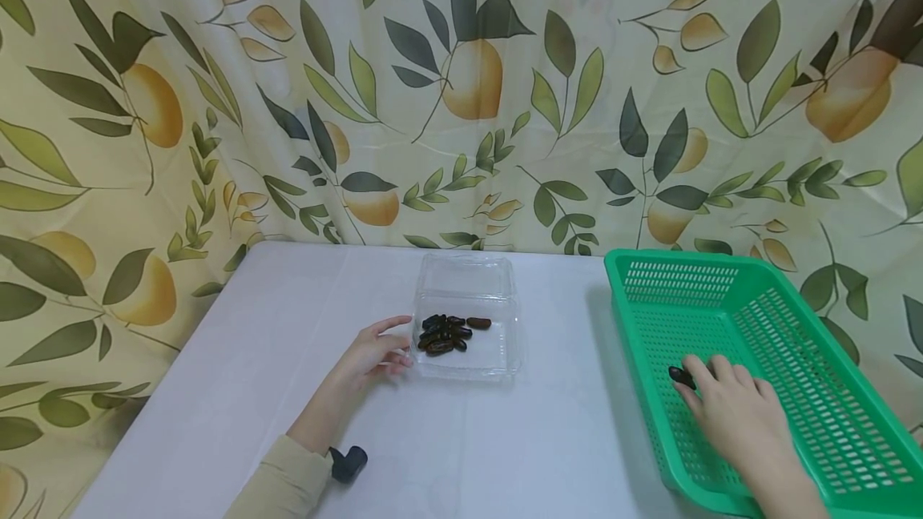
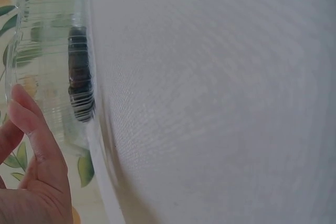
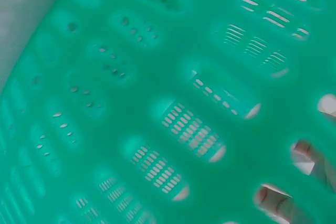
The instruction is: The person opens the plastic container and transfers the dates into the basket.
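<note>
A clear plastic clamshell box [image 1: 497,351] stands with its lid up on the white table, a heap of dark brown dates [image 1: 441,335] in its left half. At its left side, my left hand [image 1: 373,355] touches the wall with extended, relaxed fingers; a fingertip meets the rim in the left wrist view, where dates [image 2: 80,77] show through the plastic. Inside the green basket [image 1: 652,423], my right hand [image 1: 743,415] pinches one dark date [image 1: 681,377] between thumb and fingers. The right wrist view sees only a few fingers [image 3: 310,156] through the basket's slots.
The basket's slotted wall [image 3: 157,87] rises close by the right wrist. A white-covered table [image 1: 303,295] extends left of the box and between box and basket. Behind hangs a curtain [image 1: 461,166] printed with fruit and leaves. A black strap piece [image 1: 349,464] sits at the left wrist.
</note>
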`<state>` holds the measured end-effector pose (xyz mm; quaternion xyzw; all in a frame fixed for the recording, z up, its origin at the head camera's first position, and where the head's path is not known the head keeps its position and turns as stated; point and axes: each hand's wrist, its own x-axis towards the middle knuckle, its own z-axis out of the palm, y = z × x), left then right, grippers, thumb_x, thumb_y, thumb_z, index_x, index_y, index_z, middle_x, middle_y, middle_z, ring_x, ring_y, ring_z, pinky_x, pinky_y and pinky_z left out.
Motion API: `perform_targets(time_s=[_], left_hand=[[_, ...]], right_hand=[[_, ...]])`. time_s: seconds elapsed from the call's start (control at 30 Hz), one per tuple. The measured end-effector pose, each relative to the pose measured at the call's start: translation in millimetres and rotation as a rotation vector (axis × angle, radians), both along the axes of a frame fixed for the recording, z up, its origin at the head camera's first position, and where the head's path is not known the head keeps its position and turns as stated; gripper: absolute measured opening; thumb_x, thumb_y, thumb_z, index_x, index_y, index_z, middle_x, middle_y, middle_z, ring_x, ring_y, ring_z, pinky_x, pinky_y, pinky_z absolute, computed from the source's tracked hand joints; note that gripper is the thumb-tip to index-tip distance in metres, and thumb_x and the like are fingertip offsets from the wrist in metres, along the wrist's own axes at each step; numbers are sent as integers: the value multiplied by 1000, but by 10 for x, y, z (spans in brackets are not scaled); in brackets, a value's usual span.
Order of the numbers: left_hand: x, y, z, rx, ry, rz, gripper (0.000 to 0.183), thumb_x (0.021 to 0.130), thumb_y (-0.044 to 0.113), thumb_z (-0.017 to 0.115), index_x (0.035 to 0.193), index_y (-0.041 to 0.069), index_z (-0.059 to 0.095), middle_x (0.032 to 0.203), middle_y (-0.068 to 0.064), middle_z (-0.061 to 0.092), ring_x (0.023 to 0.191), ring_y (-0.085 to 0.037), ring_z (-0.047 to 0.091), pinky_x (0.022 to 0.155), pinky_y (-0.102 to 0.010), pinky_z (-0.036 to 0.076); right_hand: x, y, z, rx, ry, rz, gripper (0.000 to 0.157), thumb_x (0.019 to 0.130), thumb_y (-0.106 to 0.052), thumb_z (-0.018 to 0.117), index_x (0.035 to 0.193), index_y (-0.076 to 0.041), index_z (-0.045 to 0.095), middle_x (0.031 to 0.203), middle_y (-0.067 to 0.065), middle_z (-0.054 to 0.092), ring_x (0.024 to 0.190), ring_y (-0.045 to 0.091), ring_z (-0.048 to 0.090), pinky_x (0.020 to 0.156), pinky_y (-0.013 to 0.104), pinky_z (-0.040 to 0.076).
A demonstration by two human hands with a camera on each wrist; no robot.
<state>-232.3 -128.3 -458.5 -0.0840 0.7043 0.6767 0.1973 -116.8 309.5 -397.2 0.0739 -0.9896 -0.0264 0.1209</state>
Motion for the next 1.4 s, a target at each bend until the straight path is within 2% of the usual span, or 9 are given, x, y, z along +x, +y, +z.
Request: perform_targets(time_s=[0.07,0.17,0.23,0.37,0.53,0.63,0.9,1.13,1.4], left_hand=[[-1,0,6,0,-4,3,46,88,9,57,132,16,48,84,-13,65,60,-14,63,53,-23,51],[3,2,11,2,-5,-3,46,88,8,56,132,15,48,84,-12,65,59,-13,63,53,-22,51],[2,4,14,4,-8,-5,46,88,8,57,133,14,47,84,-12,65,59,-13,63,52,-22,51],[-5,3,12,6,-15,-4,46,87,8,57,132,14,48,85,-12,65,58,-13,63,52,-22,51],[-11,8,17,11,-16,-6,47,87,8,57,133,13,48,88,-14,64,59,-13,64,53,-22,51],[-9,10,23,13,-12,-10,48,87,8,58,133,13,47,86,-13,64,59,-13,63,52,-22,51],[-8,7,17,2,-22,1,47,86,8,58,132,14,48,76,-8,64,57,-12,62,53,-22,51],[-14,7,7,2,-11,4,47,87,8,57,132,14,48,82,-11,65,58,-12,63,53,-22,51],[-10,-2,-9,-5,1,-4,46,87,8,57,132,14,48,85,-13,65,59,-14,64,54,-23,52]], right_hand=[[-5,22,-17,13,-3,9,76,87,-64,3,106,-10,52,87,12,51,76,29,50,61,47,41],[-11,53,-50,34,-10,19,80,85,-64,-1,107,-9,53,87,11,51,74,29,50,60,45,42],[-20,73,-72,51,-23,24,72,89,-62,8,108,-9,53,86,10,50,73,28,50,58,44,42],[-40,85,-119,78,-75,32,62,91,-58,15,106,-10,51,83,8,47,71,27,48,57,43,41],[-50,74,-188,109,-105,54,33,92,-41,49,104,-10,50,82,8,46,70,26,48,56,41,41],[-54,70,-227,121,-123,59,28,86,-29,62,103,-10,50,82,8,47,70,27,48,54,40,40],[-64,75,-271,138,-214,12,30,83,-24,65,106,-10,50,85,9,46,72,27,47,55,38,38],[-89,84,-256,116,-293,-31,29,86,-20,62,110,-9,50,95,13,49,79,31,48,61,44,38],[-60,23,-180,58,-219,-28,28,85,-20,63,106,-10,47,90,11,47,72,26,45,55,39,36]])
